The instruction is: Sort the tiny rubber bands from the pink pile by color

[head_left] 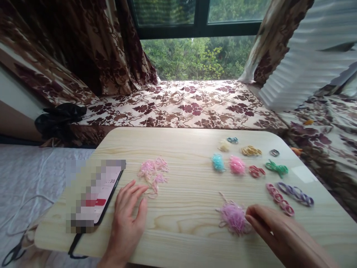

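Note:
My left hand [129,212] rests on the wooden table with its fingers apart, just below a loose pile of pale pink bands [153,171]. Nothing shows in it. At the right, my right hand [267,223] has thumb and fingertips pressed together at the edge of a purple bunch of bands [232,217]. Whatever those fingertips hold, if anything, is too small to make out. A single strand sticks out from the top of the purple bunch.
A phone [96,197] with a cable lies left of my left hand. Turquoise [218,162], pink [237,165], red [256,171], yellow [251,150] and green bundles [276,168] sit at the back right. Pink [279,199] and purple looped bands [295,193] lie beyond my right hand.

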Demonstrator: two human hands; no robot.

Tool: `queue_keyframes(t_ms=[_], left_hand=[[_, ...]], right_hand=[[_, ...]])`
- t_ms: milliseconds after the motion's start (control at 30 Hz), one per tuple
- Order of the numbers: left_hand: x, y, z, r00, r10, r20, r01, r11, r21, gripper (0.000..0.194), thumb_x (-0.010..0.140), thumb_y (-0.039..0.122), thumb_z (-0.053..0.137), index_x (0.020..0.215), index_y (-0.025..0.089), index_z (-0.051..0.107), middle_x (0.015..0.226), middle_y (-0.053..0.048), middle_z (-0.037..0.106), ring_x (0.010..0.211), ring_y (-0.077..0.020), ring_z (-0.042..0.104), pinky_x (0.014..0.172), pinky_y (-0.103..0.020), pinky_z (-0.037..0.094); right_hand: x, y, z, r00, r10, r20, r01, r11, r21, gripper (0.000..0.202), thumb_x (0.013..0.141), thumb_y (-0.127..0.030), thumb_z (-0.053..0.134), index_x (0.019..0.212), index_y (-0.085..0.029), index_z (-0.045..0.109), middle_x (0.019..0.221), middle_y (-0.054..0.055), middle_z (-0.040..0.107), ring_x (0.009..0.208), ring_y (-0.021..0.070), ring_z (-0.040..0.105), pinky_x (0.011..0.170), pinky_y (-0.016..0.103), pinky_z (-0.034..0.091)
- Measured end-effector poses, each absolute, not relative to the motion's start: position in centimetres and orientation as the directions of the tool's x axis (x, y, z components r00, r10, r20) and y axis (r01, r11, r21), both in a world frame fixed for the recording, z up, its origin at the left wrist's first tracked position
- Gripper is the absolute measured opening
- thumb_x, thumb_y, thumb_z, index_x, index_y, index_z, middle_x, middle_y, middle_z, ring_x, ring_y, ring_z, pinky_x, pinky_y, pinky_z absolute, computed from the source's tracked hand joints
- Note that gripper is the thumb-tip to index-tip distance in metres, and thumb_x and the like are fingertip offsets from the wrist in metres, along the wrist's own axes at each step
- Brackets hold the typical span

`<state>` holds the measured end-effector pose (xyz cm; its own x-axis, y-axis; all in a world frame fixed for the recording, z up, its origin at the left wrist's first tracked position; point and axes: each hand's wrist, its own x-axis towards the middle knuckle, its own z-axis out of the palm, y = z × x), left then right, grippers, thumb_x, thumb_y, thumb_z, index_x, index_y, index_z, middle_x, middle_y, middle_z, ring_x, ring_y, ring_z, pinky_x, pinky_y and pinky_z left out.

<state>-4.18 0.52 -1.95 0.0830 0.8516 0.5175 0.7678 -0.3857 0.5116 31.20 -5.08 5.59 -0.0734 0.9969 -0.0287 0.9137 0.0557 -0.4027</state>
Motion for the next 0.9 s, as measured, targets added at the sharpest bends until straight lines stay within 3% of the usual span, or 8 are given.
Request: queue_keyframes(t_ms=[200, 367, 500, 633, 767, 900], left_hand=[[-4.3, 0.6, -1.9, 0.077, 0.873, 0.481, 0.778, -0.354, 0.519, 0.021, 0.093, 0.023, 0.050, 0.110, 0.023, 0.063, 0.110, -0.007, 0.067, 0.121, -0.0274, 0.054, 0.104, -0.050, 0.044], [-4.3, 0.6, -2.0, 0.083, 0.869, 0.488, 0.777, -0.363, 0.514, 0.021, 0.092, 0.023, 0.051, 0.109, 0.024, 0.063, 0.109, -0.006, 0.067, 0.121, -0.0270, 0.054, 0.104, -0.049, 0.044], [-4.3, 0.7, -2.3, 0.095, 0.854, 0.512, 0.780, -0.383, 0.495, 0.022, 0.092, 0.022, 0.051, 0.111, 0.025, 0.063, 0.109, -0.006, 0.068, 0.120, -0.0268, 0.055, 0.104, -0.047, 0.044], [-4.6, 0.9, -2.7, 0.123, 0.813, 0.569, 0.786, -0.430, 0.444, 0.024, 0.091, 0.020, 0.052, 0.113, 0.025, 0.062, 0.108, -0.005, 0.069, 0.118, -0.0263, 0.057, 0.102, -0.045, 0.045], [-4.8, 1.0, -3.2, 0.138, 0.797, 0.588, 0.804, -0.437, 0.403, 0.025, 0.090, 0.020, 0.052, 0.113, 0.025, 0.062, 0.108, -0.005, 0.069, 0.116, -0.0262, 0.058, 0.099, -0.044, 0.047], [-4.9, 1.1, -3.5, 0.145, 0.787, 0.600, 0.806, -0.446, 0.390, 0.026, 0.090, 0.020, 0.052, 0.113, 0.025, 0.061, 0.108, -0.005, 0.069, 0.116, -0.0260, 0.058, 0.098, -0.043, 0.047]], right_hand=[[31.1, -5.4, 5.3, -0.072, 0.997, -0.037, 0.897, 0.048, -0.440, 0.036, 0.093, -0.042, 0.040, 0.065, -0.026, 0.058, 0.062, 0.001, 0.067, 0.054, 0.0151, 0.064, 0.050, 0.023, 0.049], [32.0, -4.9, 5.9, -0.064, 0.997, 0.030, 0.871, 0.071, -0.485, 0.036, 0.093, -0.048, 0.044, 0.071, -0.027, 0.062, 0.065, 0.001, 0.068, 0.055, 0.0147, 0.063, 0.051, 0.023, 0.048], [33.8, -1.7, 6.7, 0.013, 0.990, 0.140, 0.927, 0.041, -0.374, 0.036, 0.092, -0.049, 0.041, 0.073, -0.025, 0.060, 0.064, 0.002, 0.067, 0.058, 0.0173, 0.064, 0.055, 0.027, 0.047], [34.9, 2.4, 7.1, 0.064, 0.991, 0.117, 0.965, -0.031, -0.261, 0.033, 0.090, -0.043, 0.037, 0.075, -0.024, 0.059, 0.071, 0.006, 0.070, 0.066, 0.0209, 0.067, 0.058, 0.029, 0.046], [35.2, 4.2, 6.9, 0.052, 0.992, 0.114, 0.970, -0.023, -0.241, 0.032, 0.089, -0.038, 0.039, 0.076, -0.023, 0.063, 0.072, 0.005, 0.072, 0.066, 0.0208, 0.067, 0.060, 0.030, 0.046], [36.1, 3.1, 7.0, 0.082, 0.984, 0.159, 0.969, -0.042, -0.243, 0.035, 0.090, -0.039, 0.039, 0.092, -0.021, 0.070, 0.090, 0.007, 0.075, 0.078, 0.0219, 0.070, 0.066, 0.031, 0.050]])
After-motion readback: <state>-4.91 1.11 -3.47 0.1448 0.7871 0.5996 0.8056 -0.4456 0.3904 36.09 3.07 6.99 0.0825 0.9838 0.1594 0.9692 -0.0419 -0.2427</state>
